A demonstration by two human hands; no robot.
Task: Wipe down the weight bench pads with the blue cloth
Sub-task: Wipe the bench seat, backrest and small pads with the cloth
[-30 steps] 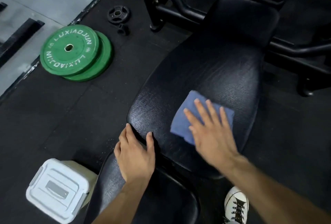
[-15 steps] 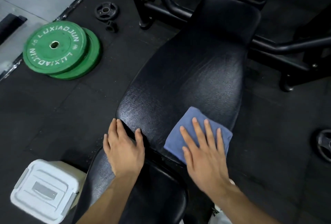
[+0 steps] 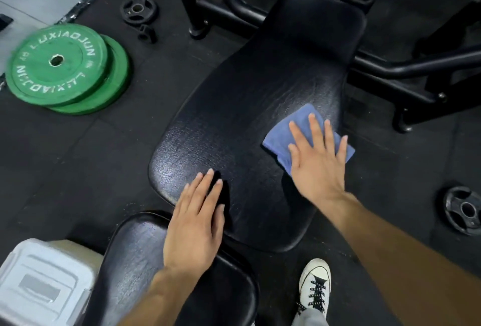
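The black back pad (image 3: 242, 122) of the weight bench stretches away from me, shiny in patches. A smaller black seat pad (image 3: 140, 268) sits nearest me at the bottom. The folded blue cloth (image 3: 299, 122) lies on the back pad's right side. My right hand (image 3: 316, 161) presses flat on the cloth with fingers spread, covering its near half. My left hand (image 3: 195, 224) rests flat across the gap between the seat pad and the back pad, holding nothing.
Two stacked green weight plates (image 3: 59, 65) lie on the rubber floor at left, with a small black plate (image 3: 138, 9) behind them and another (image 3: 463, 208) at right. A white lidded box (image 3: 44, 284) stands bottom left. Black frame bars (image 3: 406, 68) cross behind the bench. My white shoe (image 3: 315, 284) stands beside the seat.
My right hand has slid the cloth up and to the right across the back pad, toward its right edge. My left hand has shifted a little right on the pad's near end.
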